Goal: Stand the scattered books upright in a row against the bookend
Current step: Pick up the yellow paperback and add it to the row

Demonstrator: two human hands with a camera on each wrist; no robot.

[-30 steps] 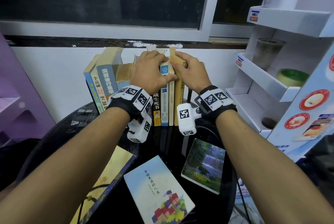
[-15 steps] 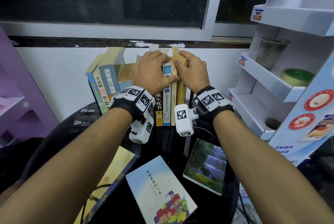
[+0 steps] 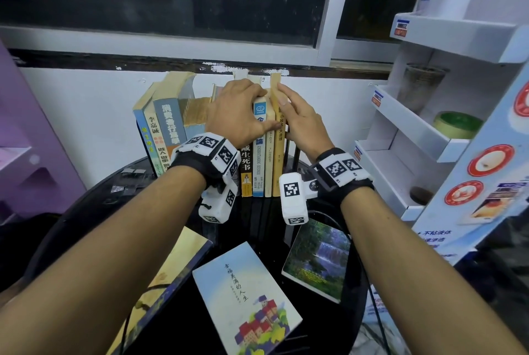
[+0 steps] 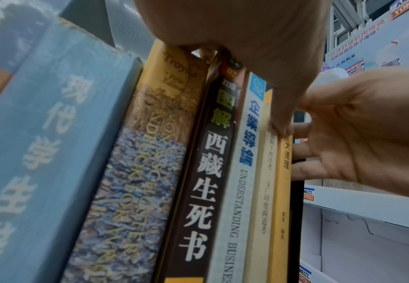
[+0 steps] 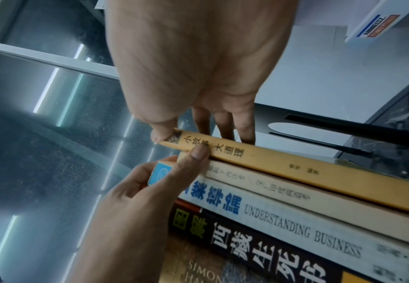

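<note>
A row of upright books [image 3: 259,154] stands at the back of the black round table [image 3: 86,211]. Its right end is a thin yellow book [image 3: 278,137] [image 4: 280,210] [image 5: 295,168] next to the black bookend [image 4: 296,220]. My left hand [image 3: 237,111] [image 5: 137,201] curls over the book tops, its thumb pressing the spines. The yellow book's top is pinched by my right hand [image 3: 300,122] [image 4: 368,134], thumb on the spine, fingers along the right cover. Three books lie flat in front: a yellow-and-blue one [image 3: 169,277], a light blue one [image 3: 246,297] and a waterfall-cover one [image 3: 317,260].
Several thicker blue-spined books [image 3: 166,122] lean at the row's left end. A white display shelf [image 3: 400,125] with a cup [image 3: 420,88] and a green roll [image 3: 458,125] stands close on the right. Purple furniture [image 3: 34,154] is at the left. The wall is directly behind the row.
My right hand has slid off the top of the yellow book to its right side, thumb now showing on the spine. The left hand stays on the book tops.
</note>
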